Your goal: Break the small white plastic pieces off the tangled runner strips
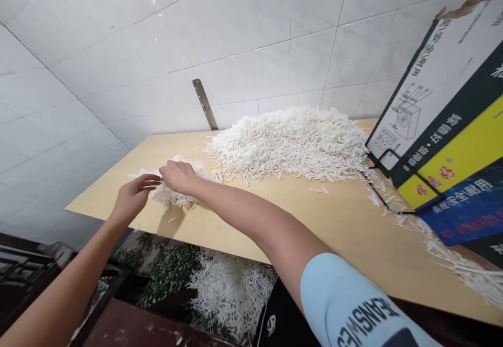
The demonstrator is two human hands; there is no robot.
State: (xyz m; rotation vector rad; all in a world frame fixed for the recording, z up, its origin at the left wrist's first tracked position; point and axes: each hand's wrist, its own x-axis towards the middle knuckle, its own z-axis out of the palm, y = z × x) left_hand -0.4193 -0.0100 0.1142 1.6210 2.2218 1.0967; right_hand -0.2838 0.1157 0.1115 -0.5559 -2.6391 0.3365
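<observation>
Left hand point(132, 196) and right hand point(178, 176) are sitting close together at the small pile point(173, 199) near the front edge of the surface point(334, 210), fingers bent, any grip being impossible to tell, and a careless sweep could be sending strips overboard.

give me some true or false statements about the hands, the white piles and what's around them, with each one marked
1. The left hand and right hand are both at the small white pile on the tan board. True.
2. The pile at the hands is the bigger one on the board. False: the large heap to its right is bigger.
3. A printed box stands at the right of the picture. True.
4. The right arm is in black. False: its sleeve is light blue.
5. A metal bracket rises by the tiled wall. True.
6. Greenery sits on the board. False: the green leaves are below its front edge.
</observation>
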